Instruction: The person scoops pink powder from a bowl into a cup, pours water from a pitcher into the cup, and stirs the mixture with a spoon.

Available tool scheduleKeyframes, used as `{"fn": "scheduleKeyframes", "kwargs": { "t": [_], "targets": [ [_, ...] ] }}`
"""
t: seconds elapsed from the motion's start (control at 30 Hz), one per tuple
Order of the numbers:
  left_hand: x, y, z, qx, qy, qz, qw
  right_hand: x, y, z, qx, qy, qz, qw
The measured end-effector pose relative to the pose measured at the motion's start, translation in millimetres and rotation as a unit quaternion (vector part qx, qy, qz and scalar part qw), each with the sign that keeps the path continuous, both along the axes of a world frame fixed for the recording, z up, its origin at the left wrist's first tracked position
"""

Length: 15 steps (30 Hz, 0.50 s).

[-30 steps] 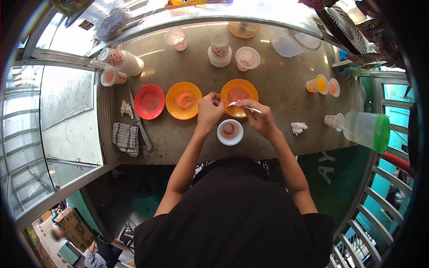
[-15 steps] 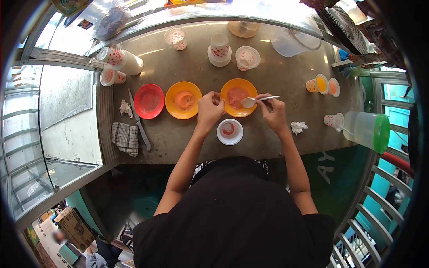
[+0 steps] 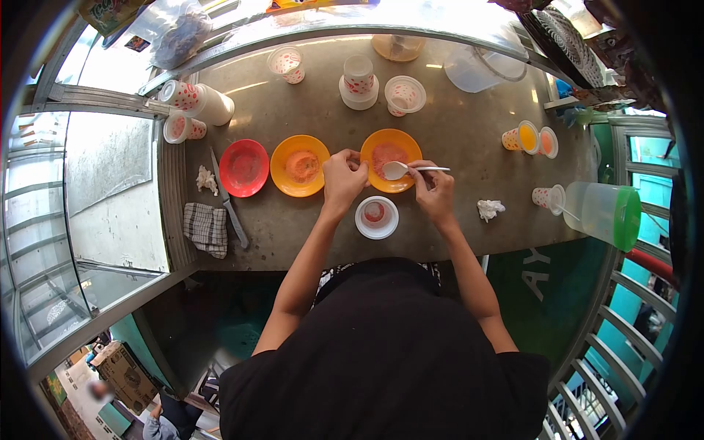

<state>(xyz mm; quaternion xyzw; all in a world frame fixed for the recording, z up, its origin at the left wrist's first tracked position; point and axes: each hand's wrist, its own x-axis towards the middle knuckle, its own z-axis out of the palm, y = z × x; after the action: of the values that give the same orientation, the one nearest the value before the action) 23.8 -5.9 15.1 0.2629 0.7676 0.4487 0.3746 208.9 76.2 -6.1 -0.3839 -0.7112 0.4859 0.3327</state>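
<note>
Gripping white spoon over right yellow plate, right hand fingers pinched; left hand's fingers together at plate edge.

Bright daylight pours in from the far side, washing the strip beyond the metal frame almost to white and leaving pale streaks of glare on the counter, whose middle is lit softly and evenly. The black shirt and the area below the counter sink into dimness with little detail. The wide lens bows straight edges and darkens the corners to black, while the central plates look reasonably sharp.
</note>
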Motion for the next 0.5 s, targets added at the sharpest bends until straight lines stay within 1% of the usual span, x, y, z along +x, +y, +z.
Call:
{"fn": "scheduleKeyframes", "kwargs": {
  "t": [0.03, 0.1, 0.13, 0.2, 0.23, 0.3, 0.33, 0.4, 0.5],
  "targets": [
    [0.1, -0.7, 1.4, 0.001, -0.003, 0.004, 1.0, -1.1, -1.7, -2.7, 0.0, 0.001, 0.0, 1.0],
    [1.6, -1.1, 1.3, 0.002, -0.007, 0.007, 1.0, -1.6, -5.6, -7.9, -0.053, 0.05, -0.021, 0.997],
    [1.8, -1.5, 0.0, 0.005, -0.003, 0.006, 1.0, -1.0, -6.7, -11.7, -0.054, 0.051, -0.021, 0.997],
    [0.7, -1.9, -0.8, 0.008, 0.003, 0.006, 1.0, -1.9, -7.2, -15.6, -0.102, 0.073, -0.042, 0.991],
    [0.9, -1.9, -1.0, 0.006, 0.002, 0.006, 1.0, -1.6, -7.9, -15.0, -0.102, 0.073, -0.043, 0.991],
    [2.0, -2.0, -1.0, 0.005, 0.002, 0.006, 1.0, -0.8, -9.9, -11.4, -0.183, 0.086, -0.068, 0.977],
    [2.6, -3.1, -0.7, 0.017, -0.009, 0.009, 1.0, -1.1, -9.7, -8.9, -0.182, 0.087, -0.068, 0.977],
    [2.6, -4.8, -1.3, 0.03, -0.018, 0.013, 0.999, -1.9, -10.3, -4.2, -0.262, 0.106, -0.1, 0.954],
    [2.3, -7.3, -5.1, 0.044, -0.018, 0.01, 0.999, 0.5, -10.4, 1.2, -0.281, 0.101, -0.109, 0.948]
  ]
}}
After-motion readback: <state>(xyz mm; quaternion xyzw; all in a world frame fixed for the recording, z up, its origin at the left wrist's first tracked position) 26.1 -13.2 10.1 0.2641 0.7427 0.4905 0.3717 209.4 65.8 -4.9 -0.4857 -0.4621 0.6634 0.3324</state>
